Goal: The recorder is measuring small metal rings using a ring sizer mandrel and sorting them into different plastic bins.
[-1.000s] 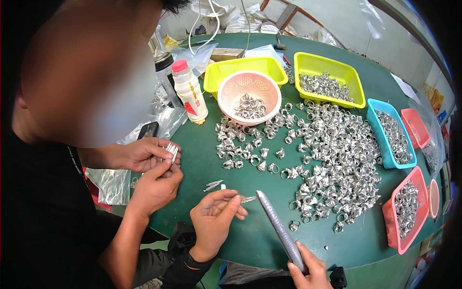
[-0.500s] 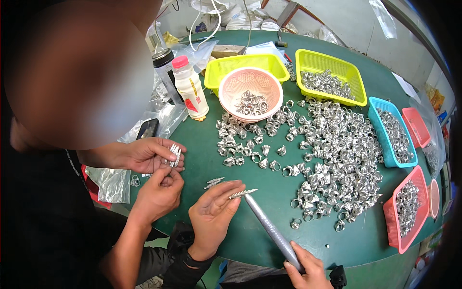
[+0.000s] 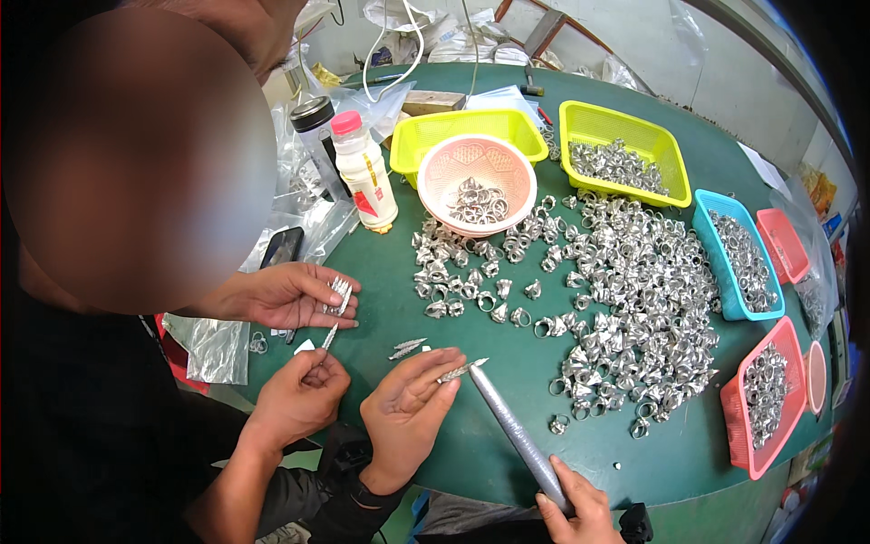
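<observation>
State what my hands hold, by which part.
Right hand: the grey tapered rod, by its thick near end. Left hand: a small silver pointed piece, by its end farther from the rod.

- Table [image 3: 385, 258]: ring heap [image 3: 639, 299] on it, right of centre; loose rings [image 3: 533, 289] to heap's left.
- Bowl [image 3: 449, 163]: behind loose rings, before rear-left tray [image 3: 512, 124]; rings inside.
- Rear-right tray [image 3: 580, 122]: behind heap, right of bowl; rings inside.
- Side tray [image 3: 704, 222]: right of heap, rings inside; small tray [image 3: 784, 240] just to its right.
- Near-right tray [image 3: 739, 435]: before side tray; rings inside.
- Bottle [image 3: 370, 190]: left of bowl; flask [image 3: 317, 140] behind it, leftward.
- Left hand [image 3: 405, 412]: metal piece [image 3: 456, 372] in it. Right hand [image 3: 580, 508]: holds rod [image 3: 517, 426], tip at piece; contact unclear.
- Co-worker's hands [image 3: 294, 399]: left of left hand.
</observation>
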Available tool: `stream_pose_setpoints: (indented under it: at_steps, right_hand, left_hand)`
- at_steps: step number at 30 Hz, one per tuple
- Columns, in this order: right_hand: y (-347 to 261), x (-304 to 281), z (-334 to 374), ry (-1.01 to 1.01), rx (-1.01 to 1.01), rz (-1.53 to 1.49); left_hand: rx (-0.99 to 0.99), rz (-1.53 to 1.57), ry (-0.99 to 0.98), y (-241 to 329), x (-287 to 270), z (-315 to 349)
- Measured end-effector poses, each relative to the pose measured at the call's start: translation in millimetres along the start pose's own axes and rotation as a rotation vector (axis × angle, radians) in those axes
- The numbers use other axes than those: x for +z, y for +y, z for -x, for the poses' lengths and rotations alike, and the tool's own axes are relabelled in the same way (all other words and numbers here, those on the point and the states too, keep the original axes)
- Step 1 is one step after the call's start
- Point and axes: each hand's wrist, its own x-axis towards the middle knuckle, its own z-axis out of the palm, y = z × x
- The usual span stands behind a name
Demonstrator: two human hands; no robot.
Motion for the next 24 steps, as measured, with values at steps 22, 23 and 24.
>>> stream_pose_setpoints:
  at_steps: [22, 23, 24]
  right_hand:
    - [3.6, -0.3, 2.0, 0.044, 0.023, -0.061]
    - [4.6, -0.6, 2.2, 0.043, 0.025, -0.063]
    - [6.2, -1.4, 2.7, 0.071, 0.019, -0.088]
  left_hand:
    - [-0.114, -0.094, 0.151, -1.2, -2.2, 1.5]
    - [-0.122, -0.101, 0.159, -1.5, -2.4, 1.2]
    - [-0.124, -0.103, 0.159, -2.2, -3.5, -0.1]
